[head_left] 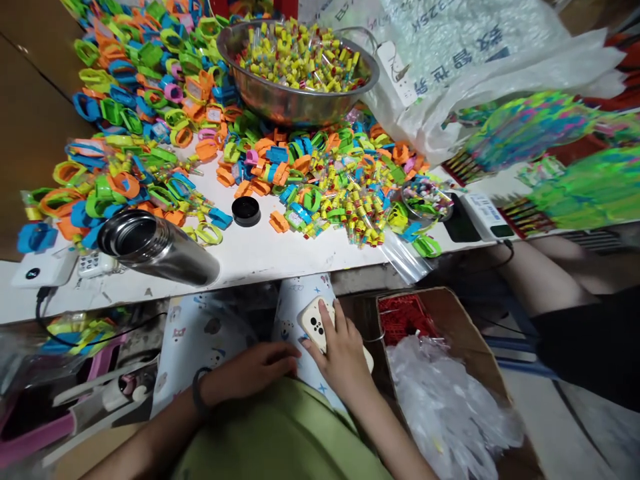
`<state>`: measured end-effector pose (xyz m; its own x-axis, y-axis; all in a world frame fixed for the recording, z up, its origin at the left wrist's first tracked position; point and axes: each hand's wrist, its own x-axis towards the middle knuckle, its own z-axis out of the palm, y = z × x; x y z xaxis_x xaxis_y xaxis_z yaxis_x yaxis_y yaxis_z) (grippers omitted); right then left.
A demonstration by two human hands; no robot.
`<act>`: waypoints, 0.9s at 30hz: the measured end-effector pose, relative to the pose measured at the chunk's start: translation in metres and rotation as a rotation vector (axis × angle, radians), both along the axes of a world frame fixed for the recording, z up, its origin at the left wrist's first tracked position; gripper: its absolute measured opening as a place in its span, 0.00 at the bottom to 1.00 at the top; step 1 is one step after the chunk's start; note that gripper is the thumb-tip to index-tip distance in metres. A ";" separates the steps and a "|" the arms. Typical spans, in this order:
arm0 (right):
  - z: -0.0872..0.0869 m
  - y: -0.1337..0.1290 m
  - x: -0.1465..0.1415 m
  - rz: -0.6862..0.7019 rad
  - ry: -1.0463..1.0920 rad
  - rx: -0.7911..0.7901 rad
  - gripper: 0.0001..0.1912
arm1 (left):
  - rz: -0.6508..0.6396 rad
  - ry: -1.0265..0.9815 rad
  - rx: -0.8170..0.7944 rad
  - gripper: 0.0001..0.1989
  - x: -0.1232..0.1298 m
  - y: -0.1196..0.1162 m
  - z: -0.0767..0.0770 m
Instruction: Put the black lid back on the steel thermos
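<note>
My right hand (pixel 345 355) lies over a cream smartphone (pixel 315 321) on my right thigh, back and camera side up. The thumb is at the phone's left edge and the fingers reach across its back. My left hand (pixel 259 369) rests at my lap, fingers loosely bent and partly turned from view, with nothing visible in it. A dark band circles the left wrist. On the table edge ahead stand an uncapped steel flask (pixel 175 250), tilted in this view, and its black lid (pixel 246 211).
Heaped orange, green and blue plastic toy watches (pixel 150 93) surround a steel bowl (pixel 300 100) of small yellow-capped tubes. At right are a dark phone (pixel 461 219), a white plastic sack (pixel 470 47) and another person's leg (pixel 545 273). A cardboard box (pixel 480 347) holds clear bags (pixel 445 400).
</note>
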<state>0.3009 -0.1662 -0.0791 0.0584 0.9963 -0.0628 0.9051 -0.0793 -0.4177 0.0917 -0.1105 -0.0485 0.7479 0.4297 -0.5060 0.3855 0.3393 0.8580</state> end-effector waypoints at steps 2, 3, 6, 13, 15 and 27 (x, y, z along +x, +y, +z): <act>0.002 0.003 -0.002 -0.027 -0.023 0.013 0.39 | 0.016 -0.002 0.009 0.19 0.000 0.000 -0.001; 0.004 0.006 -0.003 -0.045 -0.036 0.014 0.39 | 0.022 -0.003 0.011 0.19 0.000 0.000 -0.001; 0.007 0.020 -0.006 -0.098 -0.083 0.006 0.38 | 0.040 0.004 0.005 0.20 0.000 0.000 0.001; 0.004 0.042 0.006 -0.271 0.053 -0.199 0.38 | 0.055 0.045 -0.016 0.19 -0.004 -0.002 0.005; 0.003 0.022 0.011 -0.249 0.106 -0.233 0.37 | 0.047 0.038 -0.027 0.20 -0.006 -0.003 0.003; 0.009 0.031 0.014 -0.274 0.029 -0.341 0.37 | -0.012 0.046 -0.055 0.24 0.000 0.004 0.000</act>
<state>0.3152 -0.1353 -0.0702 0.3108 0.8665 -0.3906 0.8199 -0.4523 -0.3509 0.0913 -0.1068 -0.0481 0.7285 0.3913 -0.5623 0.4283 0.3804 0.8197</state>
